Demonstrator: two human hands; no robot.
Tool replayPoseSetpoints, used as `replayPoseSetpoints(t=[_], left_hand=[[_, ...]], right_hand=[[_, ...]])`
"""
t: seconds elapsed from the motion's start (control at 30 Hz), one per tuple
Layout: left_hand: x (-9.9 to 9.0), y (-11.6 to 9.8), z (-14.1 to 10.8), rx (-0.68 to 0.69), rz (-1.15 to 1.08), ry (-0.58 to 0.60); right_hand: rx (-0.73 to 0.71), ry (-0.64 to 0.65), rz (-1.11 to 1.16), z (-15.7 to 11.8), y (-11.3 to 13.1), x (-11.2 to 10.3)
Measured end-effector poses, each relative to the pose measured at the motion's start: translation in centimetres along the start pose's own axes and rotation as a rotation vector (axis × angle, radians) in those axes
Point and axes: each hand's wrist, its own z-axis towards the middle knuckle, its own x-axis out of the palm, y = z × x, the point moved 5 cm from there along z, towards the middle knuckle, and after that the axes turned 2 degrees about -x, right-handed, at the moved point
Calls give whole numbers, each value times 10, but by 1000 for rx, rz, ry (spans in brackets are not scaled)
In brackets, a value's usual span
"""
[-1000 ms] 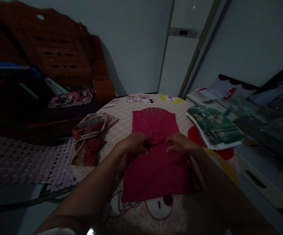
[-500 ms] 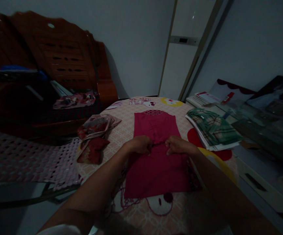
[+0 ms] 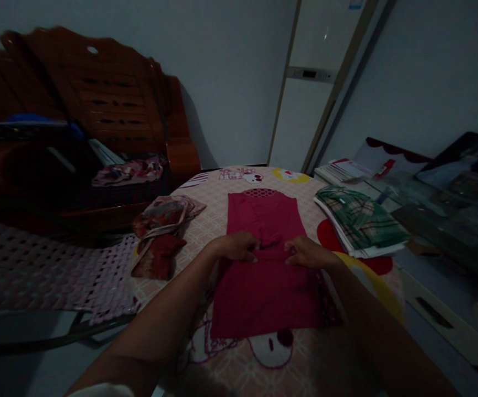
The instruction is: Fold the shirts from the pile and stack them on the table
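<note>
A dark pink top (image 3: 266, 300) lies flat on the round table, its sides tucked in and its dotted neckline at the far end. My left hand (image 3: 241, 246) pinches the cloth at mid-length, left of centre. On the other side, my right hand (image 3: 305, 252) grips the same top with fingers closed. Between the two hands the fabric bunches into a crosswise ridge. Part of a dark patterned edge shows from beneath the top, close to my right forearm.
A crumpled red and pink garment (image 3: 160, 237) lies on the table's left. Folded green plaid clothing (image 3: 363, 220) sits at right on the patterned tablecloth (image 3: 205, 218). Beyond stand a wooden bench (image 3: 110, 99), a woven chair (image 3: 57, 264) and a glass-topped cabinet (image 3: 437, 204).
My hands have shifted slightly toward me, still on the top. The cloth ridge between them has moved with them. The view has tilted up a little.
</note>
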Motion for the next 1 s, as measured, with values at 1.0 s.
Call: replayPoseSetpoints(t=[1.0], left_hand=[[-67, 82, 56, -221, 309, -471]], right_hand=[[196, -326, -425, 98, -49, -59]])
